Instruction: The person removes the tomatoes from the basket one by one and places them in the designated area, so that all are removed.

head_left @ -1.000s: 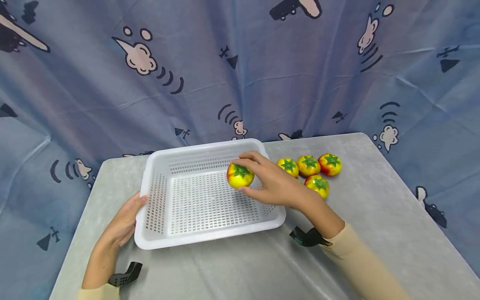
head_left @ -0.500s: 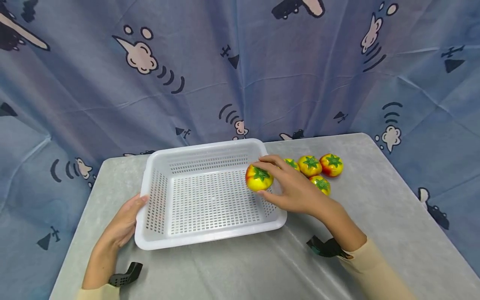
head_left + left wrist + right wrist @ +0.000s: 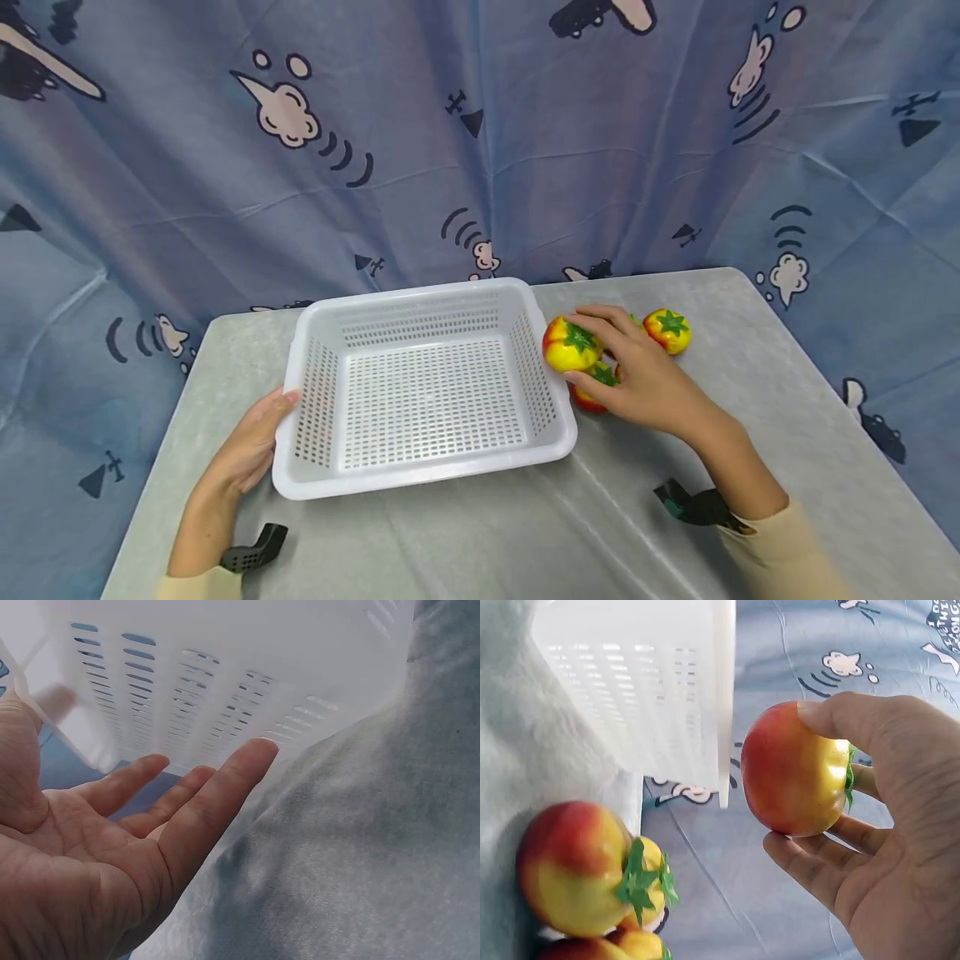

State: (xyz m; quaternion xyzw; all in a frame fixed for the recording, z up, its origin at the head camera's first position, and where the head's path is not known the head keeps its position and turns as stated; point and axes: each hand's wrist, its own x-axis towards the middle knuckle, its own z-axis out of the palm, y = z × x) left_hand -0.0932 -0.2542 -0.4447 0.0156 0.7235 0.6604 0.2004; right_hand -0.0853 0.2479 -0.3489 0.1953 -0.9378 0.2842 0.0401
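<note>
In the head view, my right hand [image 3: 656,383] holds a glossy red-and-yellow fruit [image 3: 564,348] with a green star-shaped top, like a tomato or persimmon. The fruit is raised beside the right rim of a white slotted plastic basket [image 3: 423,481]. The right wrist view shows the held fruit [image 3: 791,772] between thumb and fingers, apart from the basket wall [image 3: 727,712]. My left hand [image 3: 251,442] grips the basket's left side. In the left wrist view its thumb is over the rim, and its fingers [image 3: 217,795] lie along the outer wall.
Several similar fruits, one at the back [image 3: 670,331] and one nearer [image 3: 592,402], lie on the grey cloth-covered table [image 3: 480,542] right of the basket; my right hand partly hides them. A blue patterned curtain [image 3: 405,108] hangs behind the table.
My right hand has carried the fruit rightward, from above the basket's inside to beyond its right rim, over the other fruits. The left hand and basket stay put.
</note>
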